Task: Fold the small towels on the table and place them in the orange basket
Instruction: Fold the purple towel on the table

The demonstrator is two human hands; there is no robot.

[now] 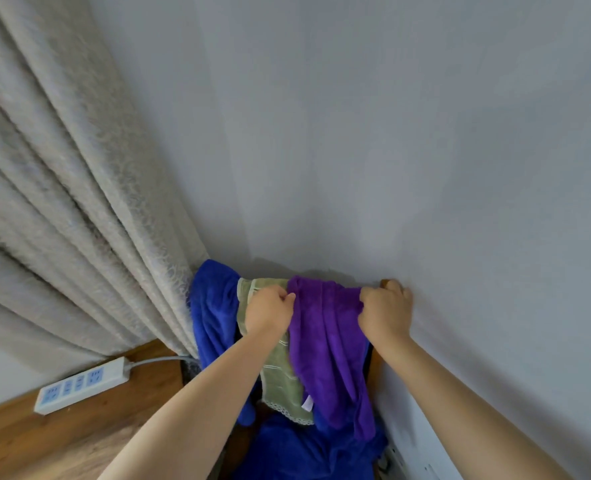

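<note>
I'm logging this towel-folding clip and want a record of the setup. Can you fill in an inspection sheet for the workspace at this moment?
Surface: no table seen; towels hang over a brown wooden rail against the wall.
Job's things: purple fleecy towel, pale green lace-edged towel and deep blue fleecy towel hang side by side; orange basket not seen.
Clutter: nothing seen.
Grips: left hand and right hand each pinch the purple towel's top edge.
Cables: white power strip on the wooden floor, its grey cord running behind the curtain.
Surroundings: beige patterned curtain to the left, plain grey wall.
</note>
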